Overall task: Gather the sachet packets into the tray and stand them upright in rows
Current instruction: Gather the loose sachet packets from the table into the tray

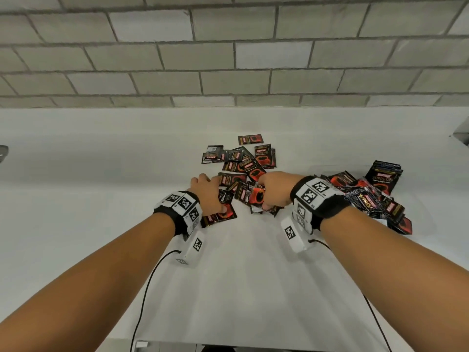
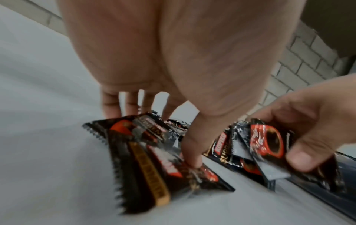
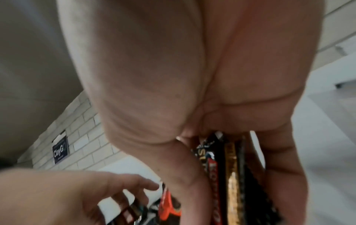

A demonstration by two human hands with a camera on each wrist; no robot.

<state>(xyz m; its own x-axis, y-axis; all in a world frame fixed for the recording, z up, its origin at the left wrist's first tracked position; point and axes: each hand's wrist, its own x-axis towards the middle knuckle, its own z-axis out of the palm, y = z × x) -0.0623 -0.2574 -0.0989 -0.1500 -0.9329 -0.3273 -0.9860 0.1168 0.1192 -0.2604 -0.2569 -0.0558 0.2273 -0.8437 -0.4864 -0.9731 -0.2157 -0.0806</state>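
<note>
Black-and-red coffee sachets lie scattered flat on the white table. My left hand reaches over them with fingers spread and fairly straight. Its thumb presses down on one flat sachet, the nearest one. Just to the right, my right hand grips a bundle of several sachets on edge, seen close up. A heap of sachets lies at the right, with a stack standing upright behind it. I cannot make out the tray's outline there.
A grey brick wall runs along the table's far side, with a dark sign on it. Black cables trail from my wrist units toward the table's front edge. White tabletop stretches to the left and in front of the sachets.
</note>
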